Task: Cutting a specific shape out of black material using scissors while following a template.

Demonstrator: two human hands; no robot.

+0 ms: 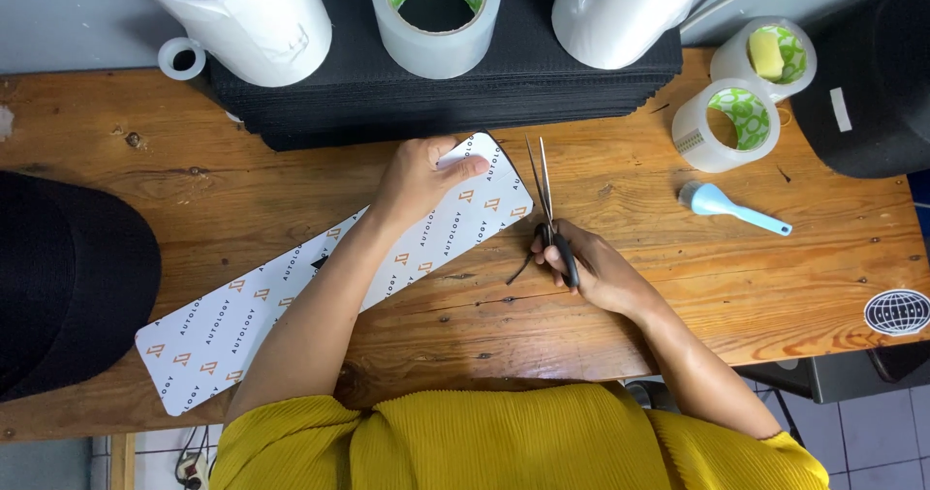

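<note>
Long white card strip (320, 287) lying flat on the wooden table (756, 287), running diagonally from lower left of frame up to centre, printed with small orange marks and dark lettering. Rounded upper end just beside the stack of black sheets (446, 93) at top centre.

Left hand (421, 180) pressed on the strip's upper end, fingers spread flat, thumb along the rounded tip; pinning, not gripping. Forearm lying across the strip's middle, hiding part of it.

Right hand (581, 267) at centre right, closed around the black handles of the scissors (545, 214). Blades nearly together, pointing toward top of frame, tips near the stack's edge, just right of the strip and apart from it.

Handling, as judged: strip looks thin, light and smooth-faced, probably stiff enough to stay flat but easy to crease or slide on the wood. Best held flat near the end being worked, close to the edge, palm pressure rather than pinch. Long free tail at lower left likely to swing if lifted by one end. Scissors slim and pointed; to be held at the handle loops only.

Around: clear tape rolls (727, 122) at upper right, one with a yellow sponge inside; a light-blue handled tool (731, 207) below them; large white rolls (242, 11) along the top; black caps (68, 287) at far left and upper right.
</note>
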